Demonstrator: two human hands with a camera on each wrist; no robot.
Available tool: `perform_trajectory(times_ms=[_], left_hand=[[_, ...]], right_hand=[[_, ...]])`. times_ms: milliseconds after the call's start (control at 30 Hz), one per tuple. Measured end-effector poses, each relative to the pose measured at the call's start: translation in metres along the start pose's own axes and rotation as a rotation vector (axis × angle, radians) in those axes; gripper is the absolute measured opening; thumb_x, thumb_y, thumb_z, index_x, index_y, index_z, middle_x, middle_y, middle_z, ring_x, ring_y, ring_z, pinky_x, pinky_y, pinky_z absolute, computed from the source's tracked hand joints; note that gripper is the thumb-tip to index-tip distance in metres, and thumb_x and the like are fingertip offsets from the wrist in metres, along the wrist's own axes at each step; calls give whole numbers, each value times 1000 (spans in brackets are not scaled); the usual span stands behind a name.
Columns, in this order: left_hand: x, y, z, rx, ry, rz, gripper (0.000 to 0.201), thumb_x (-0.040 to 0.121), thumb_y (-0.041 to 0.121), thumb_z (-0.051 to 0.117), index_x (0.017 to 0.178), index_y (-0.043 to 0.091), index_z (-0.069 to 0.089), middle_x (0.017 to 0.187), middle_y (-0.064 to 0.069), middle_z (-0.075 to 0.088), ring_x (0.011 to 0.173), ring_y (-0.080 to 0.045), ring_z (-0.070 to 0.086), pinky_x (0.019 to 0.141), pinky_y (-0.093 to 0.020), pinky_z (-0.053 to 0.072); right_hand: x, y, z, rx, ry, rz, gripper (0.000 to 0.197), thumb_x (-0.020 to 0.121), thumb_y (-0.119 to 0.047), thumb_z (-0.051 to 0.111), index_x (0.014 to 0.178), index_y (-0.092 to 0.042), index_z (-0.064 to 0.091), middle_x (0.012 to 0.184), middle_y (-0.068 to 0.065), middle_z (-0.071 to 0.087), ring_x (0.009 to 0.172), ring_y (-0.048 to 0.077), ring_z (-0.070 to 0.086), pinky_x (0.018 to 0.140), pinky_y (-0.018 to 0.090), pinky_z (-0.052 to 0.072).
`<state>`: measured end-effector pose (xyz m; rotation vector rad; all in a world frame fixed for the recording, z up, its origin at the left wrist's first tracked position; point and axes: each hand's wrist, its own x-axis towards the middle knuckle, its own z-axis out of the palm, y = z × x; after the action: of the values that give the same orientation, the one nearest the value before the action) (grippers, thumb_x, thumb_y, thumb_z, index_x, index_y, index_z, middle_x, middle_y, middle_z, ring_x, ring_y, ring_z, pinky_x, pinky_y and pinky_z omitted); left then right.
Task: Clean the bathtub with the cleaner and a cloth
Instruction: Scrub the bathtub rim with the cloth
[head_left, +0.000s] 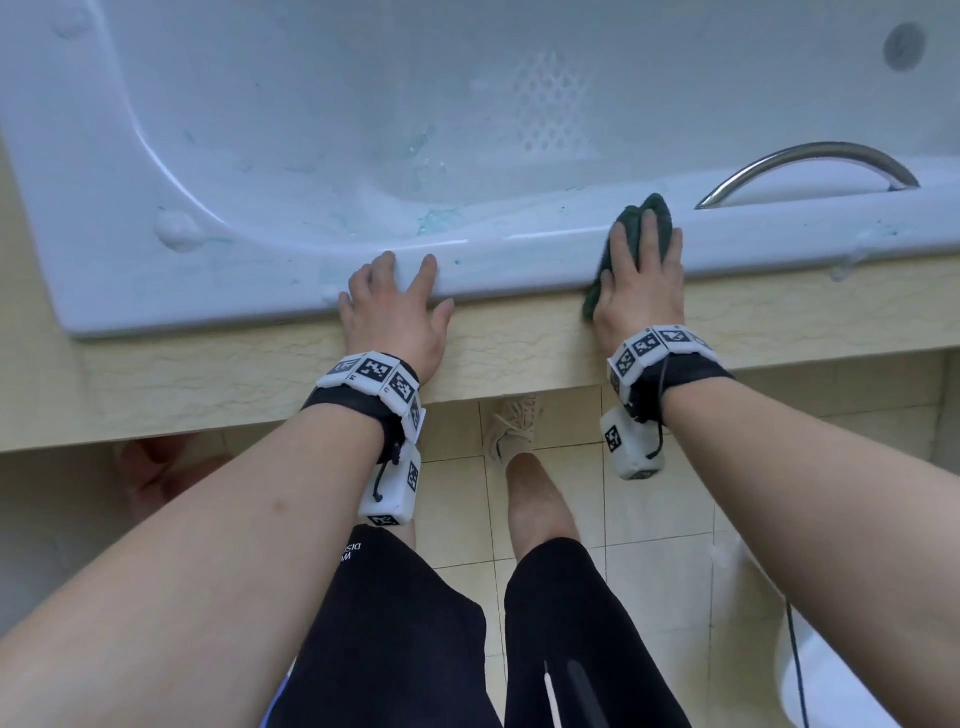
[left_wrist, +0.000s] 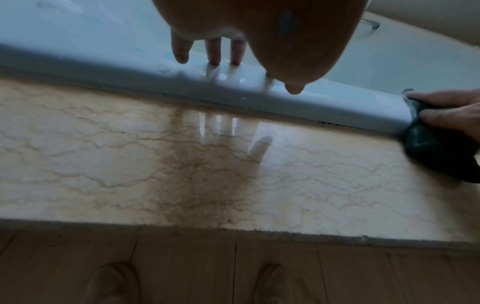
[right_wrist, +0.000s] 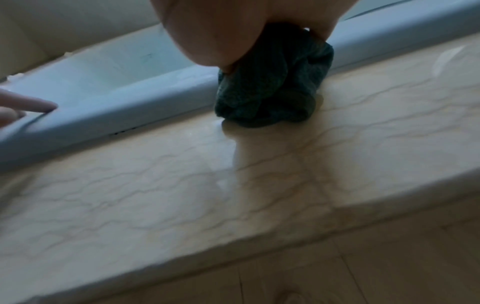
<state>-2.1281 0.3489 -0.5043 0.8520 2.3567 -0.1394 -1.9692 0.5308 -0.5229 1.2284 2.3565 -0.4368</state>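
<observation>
- Forearms, two, bare, nearest the head camera; each carries a wrist band of black-and-white marker tiles with a white camera box hanging under it.
- Bathtub, pale blue-white, large, filling the upper part of the head view; streaks and specks of blue-green cleaner lie on the inner wall and along the near rim; a dimpled non-slip patch shows on the tub floor.
- Ledge, cream veined stone, running along the tub's near side; glossy, it mirrors the left hand in the left wrist view.
- Floor, pale tiles, below the ledge; one beige shoe stands on it.
- Grab handle, curved metal, fixed on the tub rim to the right of the cloth.
- Left hand, holding nothing, fingers spread and fairly straight, resting over the tub rim.
- Right hand, fingers laid flat over the cloth, pressing it onto the tub rim, well right of the left hand.
- Cloth, dark green, bunched; it drapes over the rim's outer edge and its lower end touches the ledge.
</observation>
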Motion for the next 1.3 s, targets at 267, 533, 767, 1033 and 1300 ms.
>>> perform_trajectory(times_ms=[267, 533, 767, 1033, 1300], left_hand=[[-1, -3, 2, -3, 15, 12, 53, 97, 47, 40, 146, 32, 28, 150, -14, 25, 134, -36, 24, 110, -49, 25], [2, 0, -8, -2, -55, 4, 53, 97, 48, 41, 146, 31, 30, 146, -14, 27, 131, -36, 28, 108, -51, 27], [1, 2, -8, 0, -64, -4, 54, 97, 46, 42, 147, 32, 27, 149, -13, 23, 134, -35, 25, 108, -49, 27], [1, -3, -5, 34, -35, 29, 54, 98, 46, 40, 147, 31, 26, 149, -14, 24, 132, -36, 27, 109, -47, 26], [1, -7, -2, 66, -23, 48, 56, 98, 48, 39, 148, 32, 24, 150, -14, 23, 133, -36, 25, 110, -48, 25]], right_hand=[[-18, -71, 17, -25, -78, -234, 61, 96, -20, 39, 151, -28, 12, 159, -1, -6, 145, 33, -9, 117, 50, 7], [-1, 8, -11, -14, -33, -16, 56, 97, -24, 36, 150, -24, 17, 159, 4, 1, 144, 37, -2, 117, 51, 11], [-16, -62, 10, -49, -72, -178, 67, 94, -15, 42, 150, -28, 9, 159, 1, -8, 144, 37, -8, 117, 52, 6], [-7, -33, 9, -58, -51, -194, 62, 95, -22, 41, 149, -30, 12, 159, 1, -4, 145, 34, -5, 118, 50, 7], [-10, -30, 7, -19, -9, -75, 61, 95, -19, 40, 150, -25, 14, 159, 3, -2, 144, 38, -4, 117, 51, 9]])
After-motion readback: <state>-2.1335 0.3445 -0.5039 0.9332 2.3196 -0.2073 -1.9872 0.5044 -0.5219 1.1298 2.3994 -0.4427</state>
